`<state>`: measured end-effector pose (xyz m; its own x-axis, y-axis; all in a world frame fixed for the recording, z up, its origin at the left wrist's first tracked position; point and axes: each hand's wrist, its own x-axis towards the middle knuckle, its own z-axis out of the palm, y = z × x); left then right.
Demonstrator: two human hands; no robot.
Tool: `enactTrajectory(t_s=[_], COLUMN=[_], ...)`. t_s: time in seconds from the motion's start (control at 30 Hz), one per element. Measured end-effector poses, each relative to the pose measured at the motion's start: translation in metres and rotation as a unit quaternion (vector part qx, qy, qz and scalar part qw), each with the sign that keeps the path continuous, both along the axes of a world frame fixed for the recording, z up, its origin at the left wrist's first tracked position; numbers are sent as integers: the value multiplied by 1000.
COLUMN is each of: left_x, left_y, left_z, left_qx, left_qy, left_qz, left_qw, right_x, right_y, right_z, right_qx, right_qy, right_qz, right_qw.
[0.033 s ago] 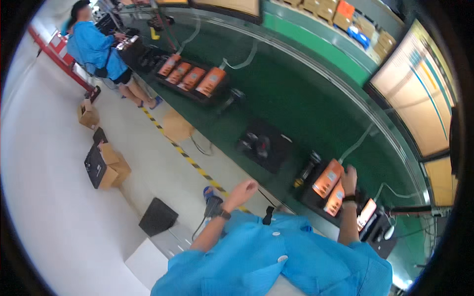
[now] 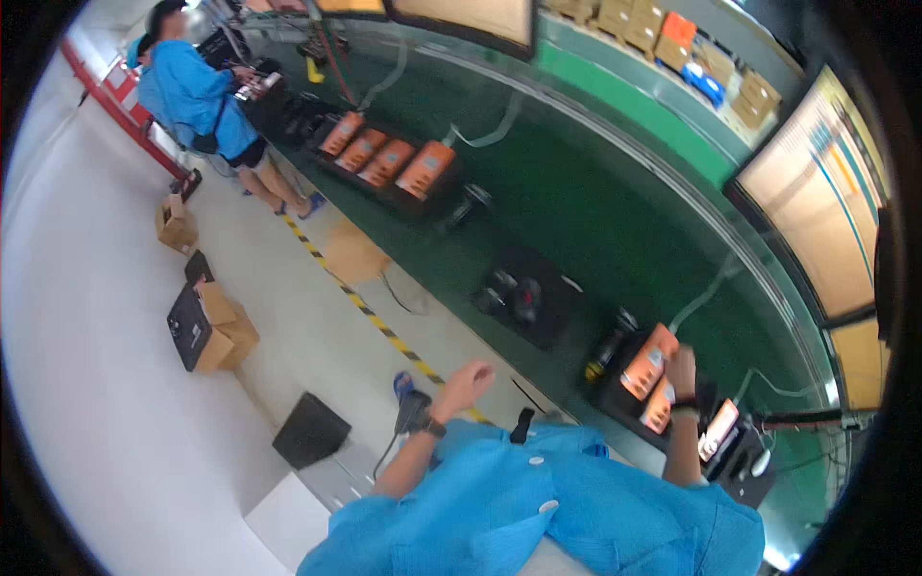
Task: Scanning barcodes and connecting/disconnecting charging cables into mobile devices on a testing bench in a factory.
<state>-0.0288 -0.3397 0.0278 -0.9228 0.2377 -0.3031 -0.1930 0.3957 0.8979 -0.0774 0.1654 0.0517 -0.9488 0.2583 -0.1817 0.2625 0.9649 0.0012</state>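
My left hand [image 2: 468, 386] hangs over the gap between the floor and the bench edge, fingers loosely curled in, with nothing visible in it. A dark band circles its wrist. Over at the right, my right hand [image 2: 682, 372] is at the edge of an orange-faced flat device [image 2: 649, 361], seemingly touching it; its fingers are partly hidden and blurred. Beside that wrist, a second orange-faced device [image 2: 659, 405] lies in the same black holder. Further right, a brighter device [image 2: 718, 429] stands with a pale cable.
Dark green bench [image 2: 586, 202] runs diagonally. On it lie a black mat [image 2: 538, 312] with dark parts, a black-and-yellow tool [image 2: 607, 353] and a far row of orange devices [image 2: 389, 161]. A person in blue [image 2: 192, 101] stands far left. Cartons [image 2: 226, 331] and a stool [image 2: 353, 252] stand on the floor.
The bench and its devices have shifted slightly right and down in the picture. My right hand stays beside the orange devices; my left hand sits slightly lower and stays curled.
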Motion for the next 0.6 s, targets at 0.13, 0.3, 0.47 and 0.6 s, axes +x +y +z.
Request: enactTrajectory(t_s=[0.13, 0.3, 0.47, 0.6], left_x=[-9, -56, -137, -202], left_y=[-160, -302, -370, -413], left_z=[-29, -19, 4, 12], left_qx=[-32, 14, 134, 99], left_qy=[8, -39, -57, -65], left_qz=[121, 177, 183, 186], left_qw=[992, 983, 972, 975], right_x=[9, -113, -285, -421], right_y=[-211, -612, -773, -734], right_z=[14, -15, -18, -13], right_qx=[-486, -557, -541, -309], right_qy=[-260, -142, 114, 458], right_qz=[78, 341, 190, -4], right_qw=[831, 743, 811, 834])
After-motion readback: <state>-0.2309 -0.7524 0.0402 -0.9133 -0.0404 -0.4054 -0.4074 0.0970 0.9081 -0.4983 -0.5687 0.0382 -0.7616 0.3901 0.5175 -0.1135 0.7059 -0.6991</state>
